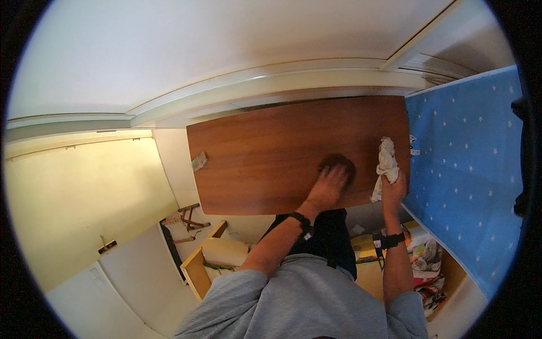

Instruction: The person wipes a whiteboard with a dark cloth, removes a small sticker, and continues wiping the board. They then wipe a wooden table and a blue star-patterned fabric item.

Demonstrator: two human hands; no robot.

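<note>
My left hand [330, 183] is over a wooden tabletop [254, 152], right of its middle, a little blurred. Its fingers are bent over a dark brown, roundish thing [345, 160] lying on the wood; whether that is a sponge or a pad I cannot make out. Near the right end of the tabletop my right hand [394, 189] is closed on a crumpled white cloth [387, 161]. The cloth stretches away from the fingers along the wood, and one end hangs toward the near edge. A small, pale, coloured packet or paper [199, 161] lies at the left end.
A blue panel with white stars [457, 152] borders the right side. Behind the tabletop runs a white wall ledge [271, 82]. A cream door [90, 192] is at left, with a wooden folding frame [192, 223] by it. Below right, a box [449, 282] holds fabrics.
</note>
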